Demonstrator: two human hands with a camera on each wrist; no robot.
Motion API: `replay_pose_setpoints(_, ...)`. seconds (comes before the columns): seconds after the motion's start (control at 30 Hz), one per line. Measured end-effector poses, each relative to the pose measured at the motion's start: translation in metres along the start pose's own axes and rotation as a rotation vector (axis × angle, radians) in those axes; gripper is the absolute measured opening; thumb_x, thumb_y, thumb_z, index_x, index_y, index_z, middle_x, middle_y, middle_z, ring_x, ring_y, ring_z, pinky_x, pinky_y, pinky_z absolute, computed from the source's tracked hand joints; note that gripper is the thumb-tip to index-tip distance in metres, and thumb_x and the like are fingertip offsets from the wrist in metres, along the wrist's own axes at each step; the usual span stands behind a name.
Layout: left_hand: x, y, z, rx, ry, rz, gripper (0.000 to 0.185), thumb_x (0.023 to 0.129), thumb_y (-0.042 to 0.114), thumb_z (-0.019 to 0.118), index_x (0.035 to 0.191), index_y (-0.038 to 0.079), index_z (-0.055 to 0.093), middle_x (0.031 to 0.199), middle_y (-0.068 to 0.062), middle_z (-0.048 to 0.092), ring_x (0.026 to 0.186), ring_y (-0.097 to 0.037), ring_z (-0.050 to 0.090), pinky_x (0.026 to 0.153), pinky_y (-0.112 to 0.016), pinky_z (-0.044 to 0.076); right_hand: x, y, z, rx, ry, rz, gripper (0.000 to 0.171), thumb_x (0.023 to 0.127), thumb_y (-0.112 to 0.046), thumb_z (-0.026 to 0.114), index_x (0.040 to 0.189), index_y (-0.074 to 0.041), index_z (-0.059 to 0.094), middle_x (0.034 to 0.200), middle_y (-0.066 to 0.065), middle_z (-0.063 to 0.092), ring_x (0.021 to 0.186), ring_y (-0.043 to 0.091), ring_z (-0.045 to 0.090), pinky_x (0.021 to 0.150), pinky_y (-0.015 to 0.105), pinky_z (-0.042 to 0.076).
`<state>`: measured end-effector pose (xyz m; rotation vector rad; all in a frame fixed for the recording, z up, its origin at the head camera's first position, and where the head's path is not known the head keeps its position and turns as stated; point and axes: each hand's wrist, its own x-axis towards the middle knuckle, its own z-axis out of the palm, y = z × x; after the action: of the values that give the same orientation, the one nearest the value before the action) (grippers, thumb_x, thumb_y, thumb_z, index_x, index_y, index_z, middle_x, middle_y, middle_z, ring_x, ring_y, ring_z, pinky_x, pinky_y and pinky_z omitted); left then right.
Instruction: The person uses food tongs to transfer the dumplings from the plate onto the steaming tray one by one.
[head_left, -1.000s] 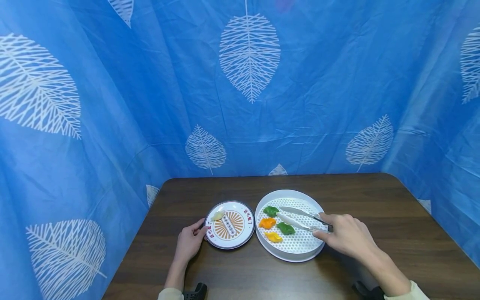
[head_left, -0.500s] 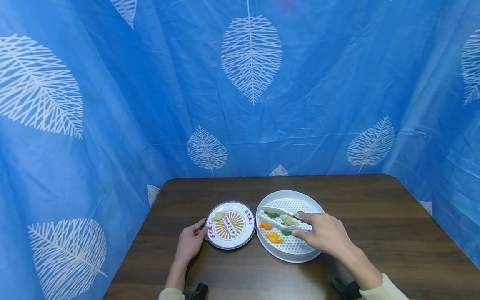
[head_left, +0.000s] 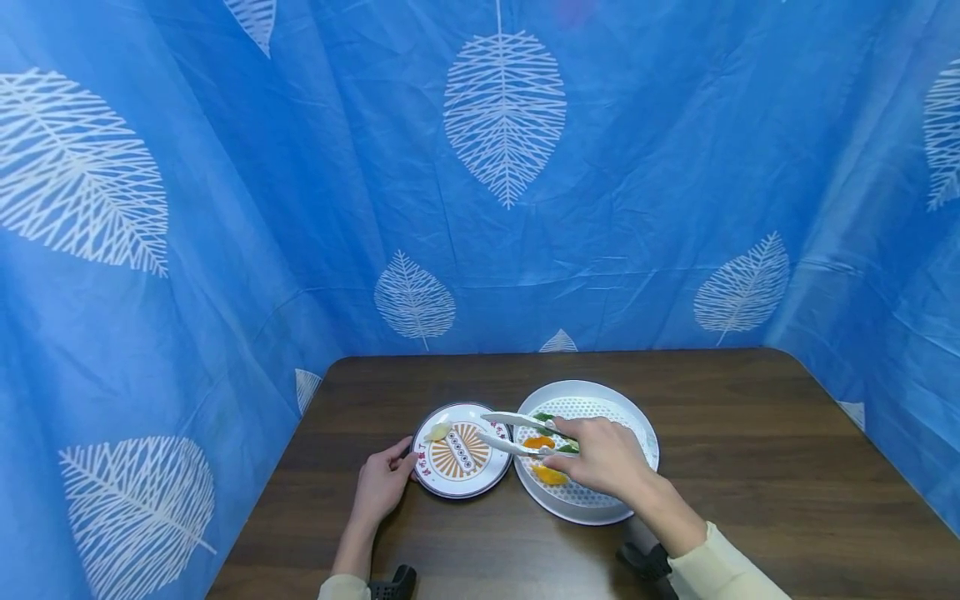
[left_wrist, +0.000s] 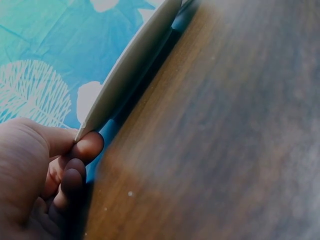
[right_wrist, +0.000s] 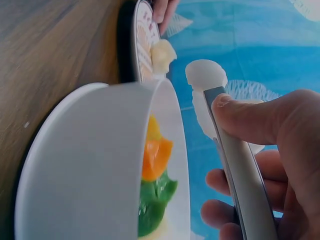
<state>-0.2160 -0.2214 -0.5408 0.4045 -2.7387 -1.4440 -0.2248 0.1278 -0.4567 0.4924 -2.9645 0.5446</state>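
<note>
My left hand (head_left: 381,483) pinches the near-left rim of a white patterned plate (head_left: 486,477), thumb above and a finger beneath. A pale dumpling (head_left: 438,432) lies on the plate's left part. In my right hand (head_left: 609,458) is a pair of tongs (right_wrist: 240,175), gripped between thumb and fingers. Their white tips stand apart over the plate's right side, with nothing between them. Below the tongs, the white steamer tray (head_left: 588,515) holds an orange dumpling (right_wrist: 156,159), a yellow dumpling (head_left: 550,475) and green dumplings (right_wrist: 152,205), partly covered by tongs and hand.
Plate and steamer tray stand side by side on a dark wooden table (head_left: 750,433). A blue curtain (head_left: 615,167) with white leaf prints hangs behind the table and along both sides. Dark wrist devices (head_left: 647,560) sit below the hands.
My right hand has carried the tongs leftward from over the steamer tray until their tips reach over the plate. The pale dumpling seen in the tray half a second ago is now hidden. My left hand stays put.
</note>
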Motion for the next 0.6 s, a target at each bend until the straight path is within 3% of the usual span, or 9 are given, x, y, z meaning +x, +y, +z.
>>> replay_pose_setpoints(0.23, 0.001, -0.001, -0.001, 0.003, -0.004, 0.003, 0.048, 0.103, 0.027, 0.063, 0.148, 0.011, 0.057, 0.066, 0.000, 0.055, 0.059, -0.018, 0.050, 0.059, -0.030, 0.039, 0.018, -0.020, 0.008, -0.010, -0.028, -0.030, 0.058, 0.076, -0.051, 0.086, 0.126, -0.023, 0.076, 0.103, -0.001, 0.079, 0.074, 0.012, 0.056, 0.063, 0.034, 0.046)
replay_pose_setpoints(0.6, 0.000, -0.001, 0.001, 0.003, 0.007, 0.005, 0.047, 0.103, 0.026, 0.063, 0.147, 0.012, 0.058, 0.068, 0.000, 0.058, 0.059, -0.018, 0.051, 0.057, -0.029, 0.039, 0.037, -0.032, 0.019, -0.055, -0.032, -0.077, 0.057, 0.079, -0.053, 0.083, 0.126, -0.023, 0.075, 0.110, 0.003, 0.078, 0.089, 0.022, 0.069, 0.067, 0.042, 0.053)
